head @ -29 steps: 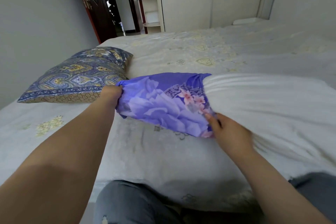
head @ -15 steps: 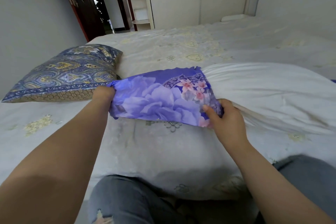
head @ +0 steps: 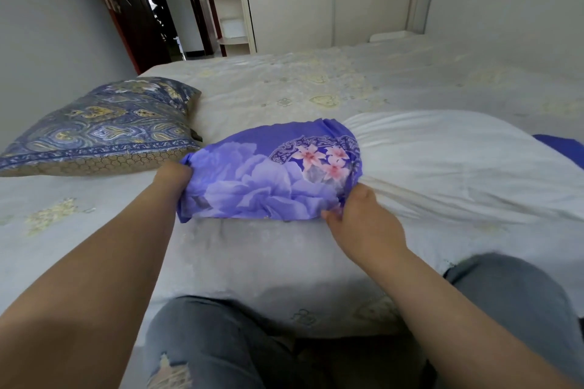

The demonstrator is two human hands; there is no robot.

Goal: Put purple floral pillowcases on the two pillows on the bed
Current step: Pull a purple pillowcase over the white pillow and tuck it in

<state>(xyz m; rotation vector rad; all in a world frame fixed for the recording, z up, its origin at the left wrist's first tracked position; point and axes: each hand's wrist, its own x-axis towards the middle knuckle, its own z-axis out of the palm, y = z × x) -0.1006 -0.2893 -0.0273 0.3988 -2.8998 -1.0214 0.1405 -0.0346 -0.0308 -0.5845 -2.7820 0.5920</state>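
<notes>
At the near edge of the bed [head: 284,262], the left hand [head: 172,175] grips the closed end of the pillowcase [head: 268,180], fingers curled into the cloth. The right hand [head: 363,224] pinches its open hem. The pillowcase covers only the left end of the white pillow [head: 458,167]. A blue patterned pillow [head: 101,133] lies just beyond, to the left.

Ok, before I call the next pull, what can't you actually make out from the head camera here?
- Left hand fingertips: buried in the bunched closed end of the purple floral pillowcase.
- How far the plain white pillow reaches inside the case: fabric covers it.
- Pillow's far right end: cut off by the frame edge.
- Blue patch behind the pillow: mostly hidden, unidentifiable.
- Right hand fingertips: curled under the case's open hem.
</notes>
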